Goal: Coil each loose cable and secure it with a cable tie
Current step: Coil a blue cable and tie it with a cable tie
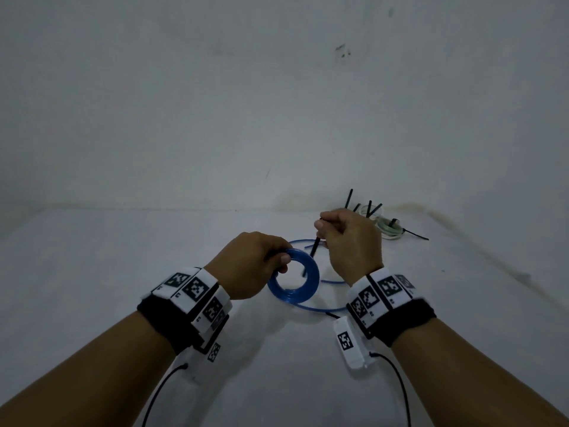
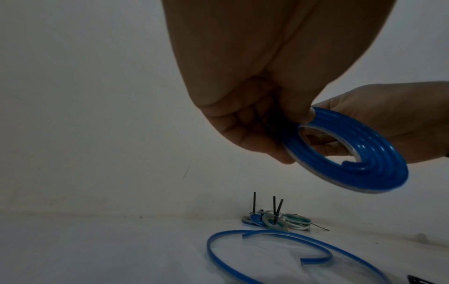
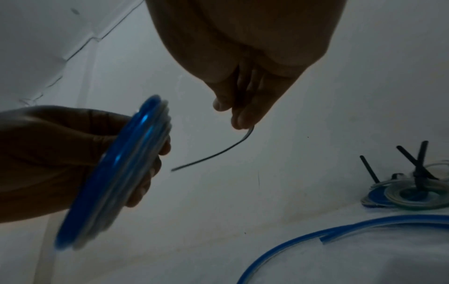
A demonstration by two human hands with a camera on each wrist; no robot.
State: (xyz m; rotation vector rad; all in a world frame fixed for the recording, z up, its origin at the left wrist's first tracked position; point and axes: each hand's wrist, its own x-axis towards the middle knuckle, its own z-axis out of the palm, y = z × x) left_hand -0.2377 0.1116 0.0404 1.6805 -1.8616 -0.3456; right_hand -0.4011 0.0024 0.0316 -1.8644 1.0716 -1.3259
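Observation:
My left hand (image 1: 271,257) grips a tightly wound blue cable coil (image 1: 294,280) by its upper left rim, thumb on top, holding it above the white surface. The blue cable coil (image 2: 345,151) shows several flat turns in the left wrist view, and stands edge-on as the blue cable coil (image 3: 114,173) in the right wrist view. My right hand (image 1: 335,232) pinches a black cable tie (image 1: 315,246) just right of the coil. The cable tie (image 3: 213,153) curves down from the fingertips (image 3: 239,119), its free end pointing toward the coil.
Loose blue cable (image 2: 243,247) lies in a wide loop on the white surface beneath my hands. A pile of tied coils (image 1: 378,223), blue, green and white with black tie tails sticking up, sits by the back wall on the right. Another view of the tied coils (image 3: 410,194) shows them nearby.

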